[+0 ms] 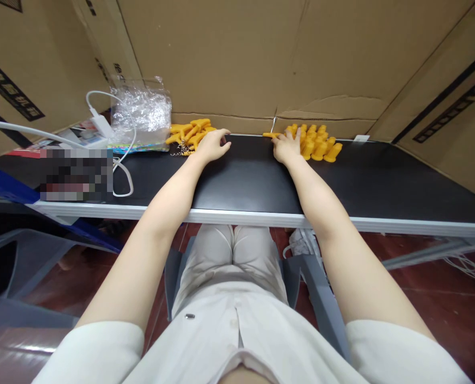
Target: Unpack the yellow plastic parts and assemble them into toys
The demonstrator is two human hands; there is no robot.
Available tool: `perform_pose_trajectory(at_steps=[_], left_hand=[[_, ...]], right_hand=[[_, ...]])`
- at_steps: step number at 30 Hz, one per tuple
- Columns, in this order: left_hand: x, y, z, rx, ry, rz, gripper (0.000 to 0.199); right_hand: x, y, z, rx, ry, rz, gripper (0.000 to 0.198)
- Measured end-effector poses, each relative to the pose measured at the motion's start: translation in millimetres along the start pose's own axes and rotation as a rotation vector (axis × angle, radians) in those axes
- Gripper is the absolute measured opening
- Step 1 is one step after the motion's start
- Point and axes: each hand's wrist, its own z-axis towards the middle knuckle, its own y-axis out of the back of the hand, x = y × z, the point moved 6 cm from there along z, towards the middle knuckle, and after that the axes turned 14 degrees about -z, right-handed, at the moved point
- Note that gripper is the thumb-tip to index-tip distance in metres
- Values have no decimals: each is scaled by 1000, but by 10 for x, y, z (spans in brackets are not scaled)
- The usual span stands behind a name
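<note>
A right hand point(287, 148) reaches palm-down across a worktop, its fingertips meeting one end of a single orange piece point(270, 135) that lies toward the back of the table; whether the fingers grip the piece or merely touch it cannot be told from this angle. Just beside the hand, on its right, a tight cluster of orange upright pieces point(319, 148) stands in rows, partly covered by the fingers. The left hand point(214, 145) is relaxed and released, fingers loosely bent and thumb apart, at the right edge of a heap of orange pieces point(183, 130) lying in a jumble, with small metal chains point(178, 150) spilling from its near side. Both forearms cross the pale front edge of the black table point(245, 184). Left of the heap sits a crinkled clear plastic bag point(141, 120), near a white adapter point(101, 125) and a looping white cable point(130, 188); a patch in front of them is pixelated. Cardboard panels point(229, 58) wall in the back and sides, and a small white tag point(361, 138) rests at the rear right. The person, in a pale short-sleeved shirt point(213, 325) and light trousers point(217, 250), sits in a gray chair point(321, 298) above a reddish tiled floor point(425, 298).
</note>
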Motion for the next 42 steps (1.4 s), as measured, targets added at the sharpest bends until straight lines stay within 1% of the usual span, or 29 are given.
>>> perform_pose_trajectory(at_steps=[4,12,14,18,24,27,31,32,34,37,39,40,42], left_hand=[[10,-3,3,-2,12,3,47],[-17,4,-3,6,17,-5,48],[-23,7,-6,7,25,-1,48],[-14,11,-11,10,27,-4,48],[44,16,6,-7,20,-44,44],[52,20,13,-2,17,-38,44],[26,39,8,-4,19,-12,44],[13,45,4,-2,20,-5,44],[-6,65,-2,-6,33,18,43],[22,139,-3,-51,108,88,41],[95,230,-2,-113,195,124,40],[142,287,-3,-150,239,127,40],[248,408,-11,-217,323,110,40]], right_hand=[[-42,-14,10,9,-53,-43,57],[-161,-113,56,101,-156,-89,55],[-193,-145,75,80,-160,-81,53],[-238,-185,104,-13,-134,-13,47],[-318,-223,118,-54,-156,68,45],[-290,-181,74,-50,-145,48,46],[-231,-102,-20,32,-129,7,47],[-235,-74,-34,37,-129,9,48],[-284,5,-44,2,-140,25,50],[-459,190,-57,-128,-223,84,42],[-601,319,-91,-172,-315,114,44],[-667,368,-115,-161,-364,110,45],[-787,406,-160,-74,-451,82,45]])
